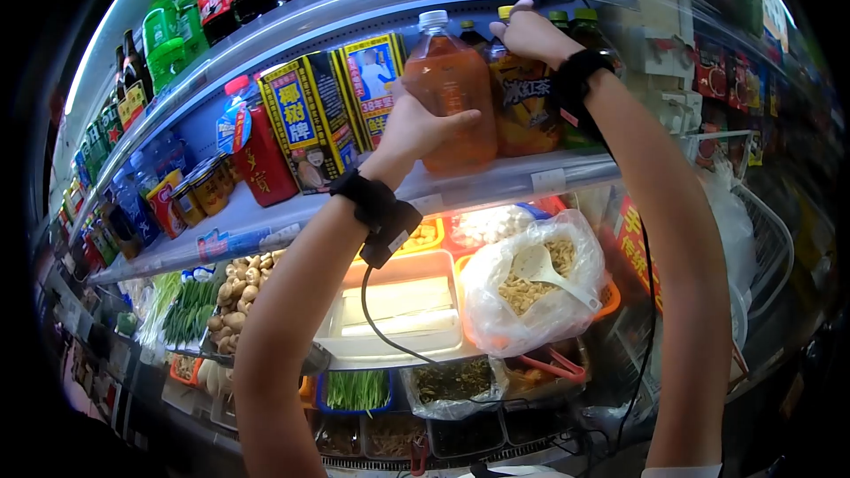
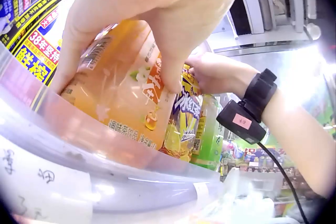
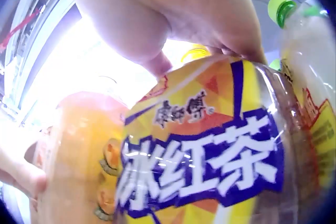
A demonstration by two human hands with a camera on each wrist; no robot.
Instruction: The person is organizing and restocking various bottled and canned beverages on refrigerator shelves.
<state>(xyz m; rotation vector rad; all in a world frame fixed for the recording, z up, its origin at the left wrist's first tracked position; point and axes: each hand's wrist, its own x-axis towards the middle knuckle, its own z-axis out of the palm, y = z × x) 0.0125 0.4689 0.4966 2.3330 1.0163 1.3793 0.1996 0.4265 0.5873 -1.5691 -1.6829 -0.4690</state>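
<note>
A large bottle of orange drink [image 1: 450,71] with a white cap stands at the front of the refrigerated shelf. My left hand [image 1: 423,128] grips it around the lower body, thumb across the front; the fingers reach its far side in the left wrist view. Just to its right is a yellow-labelled iced tea bottle [image 3: 199,150] with a yellow cap. My right hand [image 1: 537,35] holds this bottle from above, thumb and fingers around its shoulder below the cap. In the right wrist view the two bottles stand side by side.
Green-capped bottles [image 1: 591,31] stand right of the iced tea. Yellow-and-black cartons [image 1: 301,124] and a red bottle [image 1: 261,155] are on the left. A clear shelf edge [image 1: 496,179] runs along the front. Below sit a white tray [image 1: 329,323] and a plastic bag with a scoop [image 1: 540,265].
</note>
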